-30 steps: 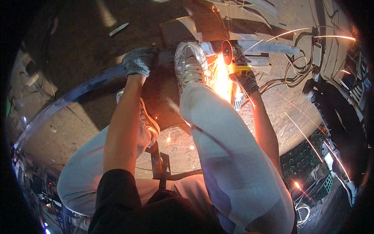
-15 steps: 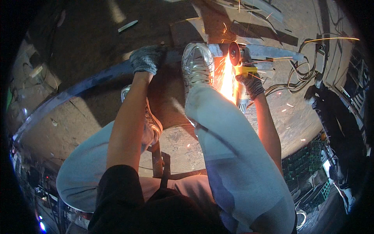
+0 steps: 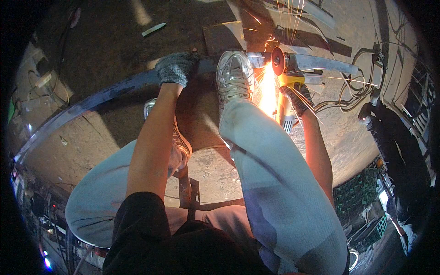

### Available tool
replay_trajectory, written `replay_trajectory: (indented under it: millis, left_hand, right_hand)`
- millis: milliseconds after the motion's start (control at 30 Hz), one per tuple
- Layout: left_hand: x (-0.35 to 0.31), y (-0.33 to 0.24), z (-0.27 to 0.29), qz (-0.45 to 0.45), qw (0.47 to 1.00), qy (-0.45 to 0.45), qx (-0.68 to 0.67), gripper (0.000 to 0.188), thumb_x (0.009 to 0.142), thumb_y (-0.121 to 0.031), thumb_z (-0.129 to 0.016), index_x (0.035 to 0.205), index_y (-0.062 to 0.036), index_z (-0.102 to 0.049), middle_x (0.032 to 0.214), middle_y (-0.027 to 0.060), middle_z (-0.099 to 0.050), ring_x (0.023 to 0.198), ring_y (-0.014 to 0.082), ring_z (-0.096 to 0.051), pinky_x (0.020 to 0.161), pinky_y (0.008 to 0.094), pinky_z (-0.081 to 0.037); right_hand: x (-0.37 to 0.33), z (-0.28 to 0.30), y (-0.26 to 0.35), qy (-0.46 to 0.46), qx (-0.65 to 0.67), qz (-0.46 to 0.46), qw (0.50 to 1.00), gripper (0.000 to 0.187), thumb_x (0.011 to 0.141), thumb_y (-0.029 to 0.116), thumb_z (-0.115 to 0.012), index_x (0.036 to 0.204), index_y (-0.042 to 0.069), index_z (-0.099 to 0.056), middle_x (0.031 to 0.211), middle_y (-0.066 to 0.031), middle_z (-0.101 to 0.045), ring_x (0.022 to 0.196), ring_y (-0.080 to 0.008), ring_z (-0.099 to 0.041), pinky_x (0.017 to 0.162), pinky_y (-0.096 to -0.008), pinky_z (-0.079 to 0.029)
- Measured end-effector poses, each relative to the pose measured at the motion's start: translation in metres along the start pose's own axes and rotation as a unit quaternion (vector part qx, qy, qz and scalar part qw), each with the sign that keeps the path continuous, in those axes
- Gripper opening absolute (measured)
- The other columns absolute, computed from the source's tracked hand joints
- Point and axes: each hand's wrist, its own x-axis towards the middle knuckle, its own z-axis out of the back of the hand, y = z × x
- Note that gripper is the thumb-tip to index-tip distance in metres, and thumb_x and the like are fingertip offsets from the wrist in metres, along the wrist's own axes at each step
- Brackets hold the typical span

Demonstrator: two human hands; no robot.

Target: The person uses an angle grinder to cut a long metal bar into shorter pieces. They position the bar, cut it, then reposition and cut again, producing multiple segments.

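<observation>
A long flat metal bar (image 3: 114, 87) crosses in front of me, close to the floor. My left hand (image 3: 176, 69), in a grey knit glove, is closed around it left of my right shoe (image 3: 234, 75), which rests on the bar. My right hand (image 3: 300, 99), also gloved, grips a yellow angle grinder (image 3: 292, 81). Its reddish disc (image 3: 277, 61) meets the bar just right of the shoe, and a bright stream of sparks (image 3: 266, 95) pours back toward me beside my shin. The exact contact point is lost in the glare.
Looped cables (image 3: 355, 94) lie past the bar's right end. Metal strips (image 3: 318, 13) and a thin pale piece (image 3: 153, 30) are on the floor beyond. At the right edge is dark clothing (image 3: 403, 156), apparently another person's, near green crates (image 3: 356, 189).
Both hands keep their grip and the grinder stays at about the same spot on the bar. The spark pattern differs, with more thin streaks flying away beyond the bar. The whole view has shifted slightly.
</observation>
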Motion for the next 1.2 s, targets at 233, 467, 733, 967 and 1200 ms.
replay_trajectory:
  millis: [233, 467, 733, 967, 1200]
  left_hand:
    - [-0.006, -0.008, 0.015, 0.037, 0.999, 0.021, -0.021, 0.064, 0.097, -0.050, -0.023, 0.104, -0.0069, -0.070, 0.112, 0.0154, -0.066, 0.110, 0.0363, -0.059, 0.098, 0.0471, -0.041]
    - [-0.010, -0.013, 0.027, 0.075, 0.996, 0.050, -0.021, 0.064, 0.095, -0.055, -0.025, 0.107, -0.0098, -0.069, 0.112, 0.0148, -0.065, 0.112, 0.0357, -0.058, 0.099, 0.0460, -0.040]
    - [-0.009, -0.009, 0.020, 0.060, 0.998, 0.028, -0.023, 0.065, 0.094, -0.056, -0.026, 0.103, -0.0096, -0.071, 0.108, 0.0149, -0.067, 0.108, 0.0371, -0.060, 0.096, 0.0473, -0.043]
    - [-0.008, -0.006, 0.016, 0.053, 0.998, 0.001, -0.023, 0.064, 0.093, -0.057, -0.027, 0.104, -0.0102, -0.070, 0.109, 0.0150, -0.066, 0.108, 0.0370, -0.060, 0.096, 0.0477, -0.042]
    - [-0.009, -0.008, 0.020, 0.063, 0.998, 0.026, -0.005, 0.064, 0.094, -0.057, -0.026, 0.106, -0.0122, -0.070, 0.111, 0.0148, -0.066, 0.110, 0.0363, -0.059, 0.097, 0.0474, -0.041]
  right_hand:
    - [0.003, -0.002, 0.013, 0.008, 0.043, -0.066, 0.997, 0.053, 0.074, 0.014, -0.076, 0.121, 0.007, -0.055, 0.110, -0.0024, -0.061, 0.098, -0.0145, -0.057, 0.084, -0.0295, -0.047]
    - [0.007, 0.000, 0.016, -0.015, 0.050, -0.048, 0.997, 0.051, 0.070, 0.018, -0.081, 0.113, 0.003, -0.058, 0.099, -0.0040, -0.064, 0.085, -0.0161, -0.060, 0.076, -0.0290, -0.050]
    - [0.009, -0.004, 0.021, -0.004, 0.068, 0.013, 0.998, 0.057, 0.072, 0.016, -0.078, 0.123, 0.007, -0.053, 0.110, -0.0027, -0.060, 0.093, -0.0146, -0.057, 0.084, -0.0285, -0.047]
    - [0.010, -0.001, 0.033, 0.007, 0.023, -0.054, 0.998, 0.045, 0.073, 0.017, -0.078, 0.113, 0.006, -0.059, 0.098, -0.0036, -0.064, 0.086, -0.0144, -0.058, 0.077, -0.0304, -0.046]
    - [0.019, 0.002, 0.023, 0.010, 0.005, -0.019, 1.000, 0.040, 0.076, 0.022, -0.076, 0.109, 0.005, -0.059, 0.101, -0.0040, -0.064, 0.083, -0.0149, -0.059, 0.073, -0.0318, -0.048]
